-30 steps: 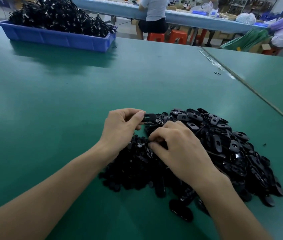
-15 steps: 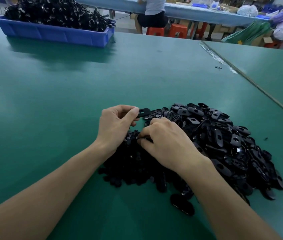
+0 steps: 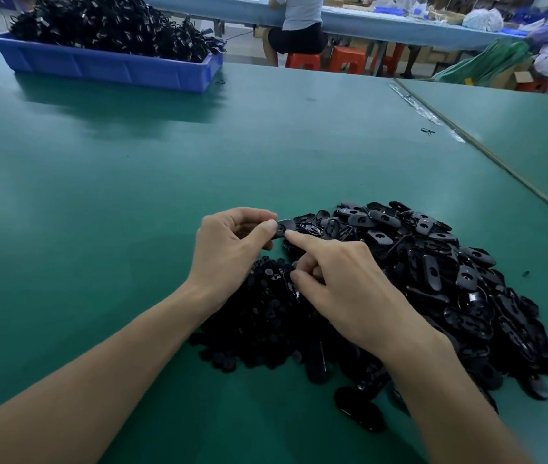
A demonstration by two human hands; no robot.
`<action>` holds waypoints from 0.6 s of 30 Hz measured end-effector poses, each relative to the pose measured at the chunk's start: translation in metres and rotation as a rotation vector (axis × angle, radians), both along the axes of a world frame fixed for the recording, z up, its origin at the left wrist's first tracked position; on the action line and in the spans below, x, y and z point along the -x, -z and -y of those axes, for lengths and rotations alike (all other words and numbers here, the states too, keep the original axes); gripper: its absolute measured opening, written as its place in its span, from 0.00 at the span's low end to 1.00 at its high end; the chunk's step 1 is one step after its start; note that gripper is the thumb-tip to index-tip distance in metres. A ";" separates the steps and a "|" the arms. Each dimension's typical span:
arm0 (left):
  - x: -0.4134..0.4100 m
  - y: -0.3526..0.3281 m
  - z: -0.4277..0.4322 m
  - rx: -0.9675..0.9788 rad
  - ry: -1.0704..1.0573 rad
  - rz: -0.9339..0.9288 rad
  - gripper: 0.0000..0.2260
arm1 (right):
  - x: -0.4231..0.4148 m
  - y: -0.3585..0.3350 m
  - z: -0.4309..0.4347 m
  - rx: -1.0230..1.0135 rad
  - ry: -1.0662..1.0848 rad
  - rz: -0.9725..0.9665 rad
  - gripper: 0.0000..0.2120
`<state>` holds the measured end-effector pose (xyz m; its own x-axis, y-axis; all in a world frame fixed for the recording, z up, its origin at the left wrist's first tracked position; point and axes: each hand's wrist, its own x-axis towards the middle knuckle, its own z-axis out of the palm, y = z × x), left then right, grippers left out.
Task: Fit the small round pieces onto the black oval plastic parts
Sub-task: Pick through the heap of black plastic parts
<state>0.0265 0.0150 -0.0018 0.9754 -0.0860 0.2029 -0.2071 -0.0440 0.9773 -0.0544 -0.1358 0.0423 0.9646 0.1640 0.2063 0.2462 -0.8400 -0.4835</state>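
My left hand (image 3: 229,249) pinches one black oval part (image 3: 286,226) between thumb and fingers, just above the table. My right hand (image 3: 349,286) stretches its index finger so the tip touches that part. Its thumb and other fingers are curled together, apparently pinching a small round piece that is mostly hidden. A low heap of small round pieces (image 3: 259,319) lies under both wrists. A bigger heap of black oval parts (image 3: 450,279) spreads to the right of it.
A blue bin (image 3: 108,67) heaped with black parts stands at the far left of the green table (image 3: 132,195). A seam (image 3: 500,162) runs diagonally at the right. One loose oval part (image 3: 359,410) lies near the front. People sit at a bench (image 3: 383,25) behind.
My right hand has lifted out of the heap of round pieces and its index finger has reached up to the oval part. My left hand keeps hold of that part.
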 end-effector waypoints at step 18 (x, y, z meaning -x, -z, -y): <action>0.015 -0.009 0.012 0.133 0.092 0.005 0.09 | -0.008 -0.014 0.023 -0.200 0.039 0.083 0.11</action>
